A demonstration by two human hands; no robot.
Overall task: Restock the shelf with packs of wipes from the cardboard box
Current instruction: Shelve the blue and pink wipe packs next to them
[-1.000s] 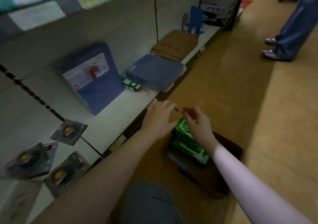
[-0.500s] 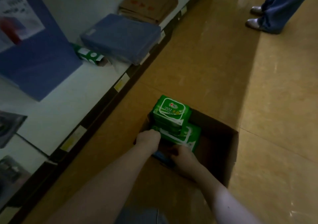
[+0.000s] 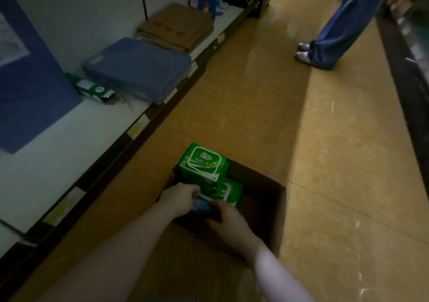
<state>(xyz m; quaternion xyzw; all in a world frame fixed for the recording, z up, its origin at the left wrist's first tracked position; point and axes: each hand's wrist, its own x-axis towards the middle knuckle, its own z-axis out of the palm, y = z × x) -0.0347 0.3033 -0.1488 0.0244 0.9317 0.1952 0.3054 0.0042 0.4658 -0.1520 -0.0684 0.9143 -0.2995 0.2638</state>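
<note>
Cardboard box (image 3: 282, 211) at 6 o'clock had both your hands in it. Left hand (image 3: 180, 199): fingers curled against the near side of the green packs of wipes (image 3: 202, 164), low on the stack. Couldn't tell whether it actually gripped a pack. Right hand (image 3: 228, 220): back of hand up, fingers reaching down into the box and hidden, so grip unknown. Small bluish item (image 3: 201, 205) sat between the two hands, too blurred to identify.

Wipes were stacked in the box's 11 o'clock corner, top pack label-up and rising above the rim. Lower green pack (image 3: 229, 191) sat at the stack's 4 o'clock.

Box stood on the tan floor (image 3: 255, 104), just beside the shelf (image 3: 58, 144), which ran along 9 to 11 o'clock. On the shelf, a lone green pack (image 3: 92, 89) lay at 10 o'clock, just beside a flat blue package (image 3: 139, 67). Brown cardboard stack (image 3: 176, 27) lay beyond it at 11. Another person's legs (image 3: 334, 23) stood at 1 o'clock, well apart from you.
</note>
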